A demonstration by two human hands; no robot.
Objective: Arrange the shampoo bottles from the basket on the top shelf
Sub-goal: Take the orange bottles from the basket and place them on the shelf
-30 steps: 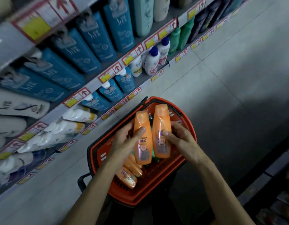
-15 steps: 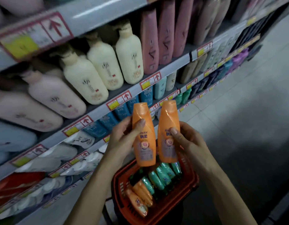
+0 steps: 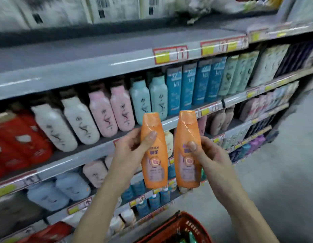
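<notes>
- Your left hand point(image 3: 131, 151) grips the first orange shampoo bottle point(image 3: 155, 165). The thumb lies across its front just under the cap, and the other fingers go round behind it.
- Your right hand point(image 3: 212, 158) grips the second orange shampoo bottle point(image 3: 187, 167). The thumb presses on the upper part of the label, and the fingers wrap round the right side.
- Both bottles stand upright with the cap up, side by side, with a narrow gap between them. You hold them in the air in front of the shelves, at about the same height.
- Below your hands, at the bottom edge of the view, you can see the red basket point(image 3: 196, 225). Only a part of its rim and wall shows. Something green lies inside, but it is too cut off to tell what it is.
- Behind the two bottles is a full shelf row: red bottles point(image 3: 20, 142) at the far left, then white bottles point(image 3: 64, 125), pink bottles point(image 3: 111, 111), teal bottles point(image 3: 148, 97) and tall blue bottles point(image 3: 196, 85).
- Above that row is the top shelf point(image 3: 82, 57), a wide gray board well above the caps of your two bottles. Red and yellow price tags point(image 3: 171, 54) sit on its front edge.
- Farthest back, white boxes point(image 3: 115, 7) with barcodes stand behind this board. They are blurred.
</notes>
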